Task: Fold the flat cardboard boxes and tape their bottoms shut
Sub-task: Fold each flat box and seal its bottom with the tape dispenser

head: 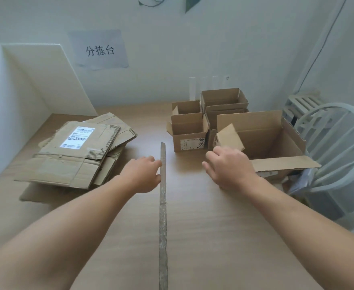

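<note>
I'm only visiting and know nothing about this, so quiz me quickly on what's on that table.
1. True or false: the stack lies on the table's right side.
2. What stands nearest the right hand? A the biggest box; B the stack; C the chair.
3. Fill in: the stack's top piece carries a white ____.
Key: 1 false; 2 A; 3 label.

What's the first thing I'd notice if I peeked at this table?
The left hand and right hand reach across the wooden table. A stack of flat cardboard boxes lies on the left, and open folded boxes stand on the right, the biggest box beside the right hand.
</note>
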A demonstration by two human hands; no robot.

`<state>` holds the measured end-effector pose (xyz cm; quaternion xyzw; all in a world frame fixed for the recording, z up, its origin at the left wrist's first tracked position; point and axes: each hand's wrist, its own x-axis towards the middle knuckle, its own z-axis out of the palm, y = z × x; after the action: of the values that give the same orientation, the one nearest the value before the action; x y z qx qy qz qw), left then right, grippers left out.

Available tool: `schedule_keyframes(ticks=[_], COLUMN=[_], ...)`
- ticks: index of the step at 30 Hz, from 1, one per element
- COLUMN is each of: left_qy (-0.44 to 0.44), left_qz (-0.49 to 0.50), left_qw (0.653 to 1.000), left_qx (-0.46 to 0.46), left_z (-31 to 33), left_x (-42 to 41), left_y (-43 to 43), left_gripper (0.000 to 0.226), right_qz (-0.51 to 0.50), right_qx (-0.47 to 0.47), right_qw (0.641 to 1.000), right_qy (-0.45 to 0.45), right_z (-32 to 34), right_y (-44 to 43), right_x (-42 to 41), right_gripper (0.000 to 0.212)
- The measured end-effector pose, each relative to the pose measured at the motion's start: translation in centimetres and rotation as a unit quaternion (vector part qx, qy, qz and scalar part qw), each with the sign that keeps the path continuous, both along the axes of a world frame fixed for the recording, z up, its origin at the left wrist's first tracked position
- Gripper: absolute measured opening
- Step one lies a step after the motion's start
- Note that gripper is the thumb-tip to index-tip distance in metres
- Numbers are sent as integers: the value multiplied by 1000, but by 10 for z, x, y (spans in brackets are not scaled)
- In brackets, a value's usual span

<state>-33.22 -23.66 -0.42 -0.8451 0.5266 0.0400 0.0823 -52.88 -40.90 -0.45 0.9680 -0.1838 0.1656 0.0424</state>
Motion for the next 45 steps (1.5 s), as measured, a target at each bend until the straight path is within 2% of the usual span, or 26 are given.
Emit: schedule_keyframes(ticks=[2,8,14,21,25,27,28,30,32,34,37,41,43,45], left_qy=[-23,-65,-75,-43,-39,-55,-63,-69,-73,-63,-29,58,147,198], left_qz=[6,50,87,20,-26,-43,-49,-46,-42,-45,-70,-93,-40,25], left_qw=[1000,996,993,999,994,981,973,952,927,906,878,848,834,829], left_qx=[-3,-24,12,11,-100,-179,-218,-295,-365,-416,-472,-519,-530,-523], left_z=[0,10,4,-37,-65,-74,-75,-70,-56,-35,0,41,53,53], left_x=[12,66,143,244,266,264,262,258,252,240,214,162,132,106], left_y=[23,110,196,240,247,248,250,253,257,262,270,294,310,326], left_gripper=[40,38,43,61,53,42,36,30,27,19,21,22,26,29], right_qz=[23,41,54,-27,-55,-77,-93,-142,-186,-195,-178,-168,-170,-154], right_qx=[-5,42,31,125,223,293,327,402,491,560,627,679,686,700], right_qw=[1000,994,987,978,959,947,939,900,831,779,735,667,639,613], right_qy=[8,89,147,165,164,111,54,-87,-184,-203,-187,-256,-303,-332], right_z=[1,3,-5,-39,-56,-63,-65,-67,-68,-66,-59,-31,-21,-16], right_y=[24,99,171,233,247,249,250,253,256,259,264,271,275,281], right_x=[28,118,209,276,281,274,269,256,241,224,204,165,138,108], right_gripper=[24,39,30,34,40,49,51,44,37,41,60,91,86,66])
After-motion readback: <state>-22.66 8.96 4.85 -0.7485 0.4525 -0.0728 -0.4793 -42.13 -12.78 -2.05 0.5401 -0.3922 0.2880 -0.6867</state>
